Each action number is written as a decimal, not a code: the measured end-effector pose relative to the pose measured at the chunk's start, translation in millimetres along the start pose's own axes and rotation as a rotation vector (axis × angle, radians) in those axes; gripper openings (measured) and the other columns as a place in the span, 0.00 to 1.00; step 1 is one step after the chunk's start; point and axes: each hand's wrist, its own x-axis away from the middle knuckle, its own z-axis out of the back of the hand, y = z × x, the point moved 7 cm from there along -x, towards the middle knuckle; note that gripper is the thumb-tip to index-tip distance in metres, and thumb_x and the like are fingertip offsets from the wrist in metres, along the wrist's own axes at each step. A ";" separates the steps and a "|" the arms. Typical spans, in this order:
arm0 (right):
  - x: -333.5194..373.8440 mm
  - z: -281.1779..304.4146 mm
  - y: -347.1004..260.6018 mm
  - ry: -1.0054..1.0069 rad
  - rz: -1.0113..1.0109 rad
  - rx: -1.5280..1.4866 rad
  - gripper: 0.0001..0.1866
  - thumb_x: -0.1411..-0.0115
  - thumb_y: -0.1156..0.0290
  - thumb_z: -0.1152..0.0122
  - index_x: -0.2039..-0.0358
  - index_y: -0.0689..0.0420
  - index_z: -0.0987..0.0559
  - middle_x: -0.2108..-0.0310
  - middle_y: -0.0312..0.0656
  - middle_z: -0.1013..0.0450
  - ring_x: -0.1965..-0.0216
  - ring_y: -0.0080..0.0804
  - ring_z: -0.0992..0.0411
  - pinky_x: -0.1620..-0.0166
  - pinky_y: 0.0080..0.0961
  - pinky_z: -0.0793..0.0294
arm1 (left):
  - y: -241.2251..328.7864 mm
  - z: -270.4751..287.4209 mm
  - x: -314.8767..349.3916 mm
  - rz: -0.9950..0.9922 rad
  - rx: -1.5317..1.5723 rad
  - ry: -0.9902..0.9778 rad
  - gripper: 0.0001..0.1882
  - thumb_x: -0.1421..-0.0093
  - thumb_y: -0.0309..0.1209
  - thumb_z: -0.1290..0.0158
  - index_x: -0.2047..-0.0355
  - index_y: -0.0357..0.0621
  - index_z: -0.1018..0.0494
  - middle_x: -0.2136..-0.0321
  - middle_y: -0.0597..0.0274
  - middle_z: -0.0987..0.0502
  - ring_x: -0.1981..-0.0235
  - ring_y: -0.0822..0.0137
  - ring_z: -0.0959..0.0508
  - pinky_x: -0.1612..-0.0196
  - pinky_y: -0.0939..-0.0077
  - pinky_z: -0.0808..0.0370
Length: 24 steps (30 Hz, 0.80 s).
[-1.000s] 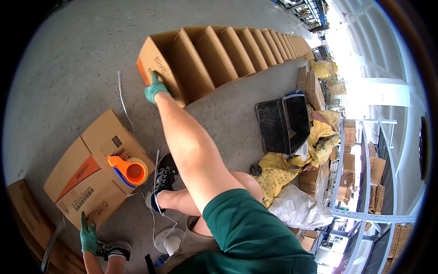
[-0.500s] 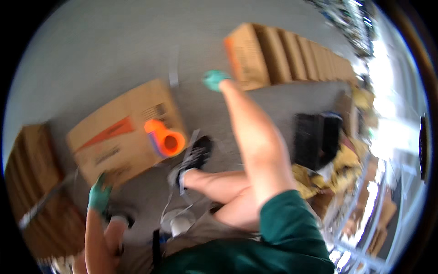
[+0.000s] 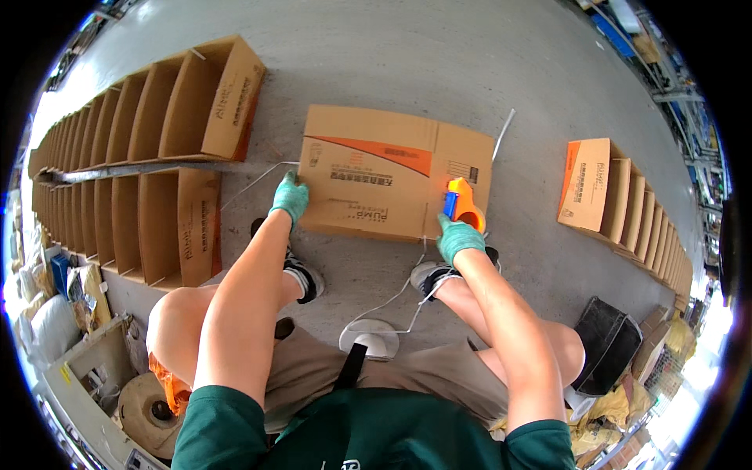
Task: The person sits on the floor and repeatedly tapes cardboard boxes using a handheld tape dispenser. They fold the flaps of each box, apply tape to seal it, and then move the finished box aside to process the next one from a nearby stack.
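A closed cardboard box (image 3: 368, 223) with an orange stripe lies on the floor in front of my feet. My left hand (image 3: 291, 198), in a green glove, is closed at the box's left edge, its fingertips partly hidden. On the box's right part lies an orange tape dispenser (image 3: 457, 188) with a blue section. My right hand (image 3: 460, 239), gloved the same way, is closed around the dispenser's near end at the front right corner. Some of its fingers are hidden. White strapping (image 3: 384, 310) runs from the box toward a round white base (image 3: 370, 338) between my legs.
Two rows of open cardboard boxes (image 3: 200, 223) stand at the left, another row (image 3: 587, 184) at the right. A black bin (image 3: 607, 345) is at the lower right beside yellowish wrapping (image 3: 619, 407). A grey container (image 3: 78, 392) holds a round disc at the lower left.
My view has swung left, bringing the box to the middle. My right hand has come from the floor area near the right row to the tape dispenser; my left hand has reached the box's edge.
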 end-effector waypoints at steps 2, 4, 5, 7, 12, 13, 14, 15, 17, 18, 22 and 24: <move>-4.5 -13.6 16.9 0.099 -0.054 -0.158 0.21 0.38 0.67 0.46 0.43 0.47 0.26 0.56 0.54 0.22 0.54 0.53 0.23 0.51 0.46 0.24 | 28.7 3.8 10.7 0.073 0.026 -0.014 0.27 0.37 0.24 0.49 0.37 0.37 0.36 0.47 0.49 0.25 0.50 0.56 0.24 0.44 0.66 0.29; 2.3 -12.1 15.6 0.164 -0.073 -0.178 0.21 0.38 0.67 0.46 0.44 0.46 0.25 0.56 0.55 0.22 0.54 0.54 0.23 0.51 0.47 0.24 | 49.8 12.9 16.4 0.097 -0.010 -0.007 0.26 0.38 0.24 0.47 0.39 0.37 0.35 0.49 0.50 0.24 0.50 0.58 0.24 0.45 0.66 0.28; 6.7 -11.9 16.6 0.196 -0.087 -0.189 0.20 0.38 0.68 0.46 0.44 0.46 0.24 0.57 0.55 0.22 0.54 0.54 0.23 0.52 0.47 0.24 | 61.8 16.0 22.5 0.061 0.044 -0.036 0.25 0.38 0.25 0.46 0.40 0.38 0.34 0.49 0.51 0.24 0.51 0.58 0.24 0.45 0.66 0.28; 9.0 -1.0 17.8 0.207 -0.121 -0.217 0.21 0.39 0.68 0.49 0.45 0.46 0.23 0.58 0.56 0.22 0.55 0.54 0.23 0.52 0.47 0.24 | 90.7 20.4 33.7 -0.023 0.151 -0.100 0.24 0.38 0.26 0.45 0.41 0.38 0.33 0.50 0.53 0.23 0.51 0.59 0.24 0.44 0.66 0.28; -4.6 6.6 58.4 0.386 -0.248 -0.401 0.18 0.42 0.59 0.43 0.52 0.49 0.21 0.59 0.54 0.21 0.56 0.55 0.23 0.52 0.45 0.24 | 123.3 126.3 12.5 -0.153 0.124 0.269 0.12 0.43 0.26 0.48 0.58 0.38 0.28 0.66 0.57 0.23 0.66 0.65 0.26 0.60 0.67 0.27; -5.4 -2.2 73.1 0.385 -0.292 -0.437 0.18 0.42 0.58 0.42 0.53 0.49 0.20 0.60 0.53 0.21 0.55 0.55 0.23 0.52 0.45 0.24 | 141.9 140.7 19.2 -0.152 0.124 0.280 0.13 0.43 0.25 0.48 0.57 0.39 0.27 0.65 0.58 0.22 0.66 0.66 0.25 0.60 0.69 0.26; -4.7 -9.8 74.6 0.362 -0.266 -0.455 0.19 0.43 0.55 0.42 0.53 0.49 0.20 0.57 0.52 0.22 0.54 0.55 0.24 0.51 0.45 0.24 | 146.8 158.9 19.5 -0.204 0.273 0.259 0.14 0.41 0.24 0.49 0.54 0.39 0.27 0.61 0.58 0.21 0.62 0.67 0.23 0.57 0.70 0.25; -3.8 -17.1 75.0 0.308 -0.256 -0.422 0.20 0.42 0.55 0.43 0.53 0.49 0.20 0.55 0.52 0.22 0.53 0.55 0.24 0.50 0.45 0.25 | 163.6 163.5 33.3 -0.201 0.280 0.217 0.17 0.40 0.21 0.50 0.49 0.38 0.27 0.56 0.57 0.21 0.57 0.65 0.22 0.52 0.70 0.25; -0.1 -24.1 69.0 0.201 -0.223 -0.348 0.20 0.42 0.55 0.43 0.52 0.48 0.20 0.53 0.52 0.23 0.52 0.55 0.25 0.49 0.45 0.25 | 187.8 167.4 60.0 -0.255 0.242 0.189 0.20 0.40 0.18 0.50 0.45 0.38 0.29 0.53 0.57 0.21 0.54 0.63 0.21 0.49 0.70 0.26; 6.7 -16.3 56.2 0.229 -0.195 -0.242 0.20 0.41 0.54 0.44 0.51 0.49 0.21 0.51 0.50 0.23 0.51 0.54 0.25 0.49 0.47 0.26 | 184.3 179.6 61.4 -0.294 0.239 0.215 0.21 0.40 0.17 0.50 0.45 0.38 0.29 0.53 0.57 0.21 0.54 0.63 0.22 0.48 0.70 0.26; 40.4 114.0 18.3 0.201 -0.168 -0.207 0.21 0.37 0.55 0.46 0.45 0.48 0.24 0.45 0.52 0.27 0.45 0.52 0.28 0.44 0.45 0.27 | 171.7 182.4 72.6 -0.294 0.203 0.217 0.23 0.42 0.14 0.50 0.45 0.37 0.29 0.52 0.56 0.21 0.52 0.63 0.22 0.47 0.69 0.26; 81.4 197.8 -14.0 0.554 -0.008 -0.250 0.24 0.37 0.59 0.42 0.41 0.48 0.27 0.42 0.50 0.30 0.41 0.52 0.31 0.42 0.43 0.28 | 159.0 189.0 78.4 -0.331 0.253 0.217 0.24 0.42 0.13 0.50 0.44 0.38 0.29 0.51 0.56 0.21 0.52 0.63 0.22 0.46 0.69 0.26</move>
